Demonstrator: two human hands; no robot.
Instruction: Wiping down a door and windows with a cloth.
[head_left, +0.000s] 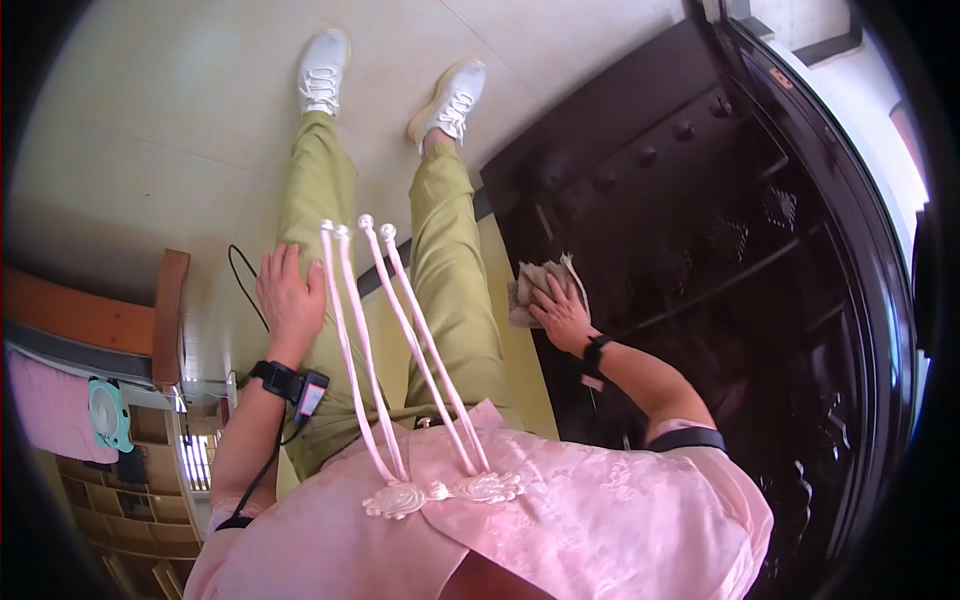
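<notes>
My right hand (562, 311) presses a folded greyish-brown cloth (531, 283) with frayed edges against a dark, glossy door (622, 225). Its fingers are spread over the cloth, and part of the cloth is hidden beneath them. The door panel carries raised round studs and embossed diamond patterns. My left hand (291, 296) lies on the green trousers (319, 180) at my leg, holding nothing, with the thumb apart from the fingers. Pink cords (352, 337) with beaded ends hang from my pink top between the two hands.
The door frame (840, 142) curves along the right side. Pale floor tiles (202, 97) lie around my white shoes (322, 71). At the left are brown wooden furniture (169, 315), a pink cloth (56, 405), a turquoise fan (109, 415) and shelving (127, 514). A black cable (244, 262) loops beside my left hand.
</notes>
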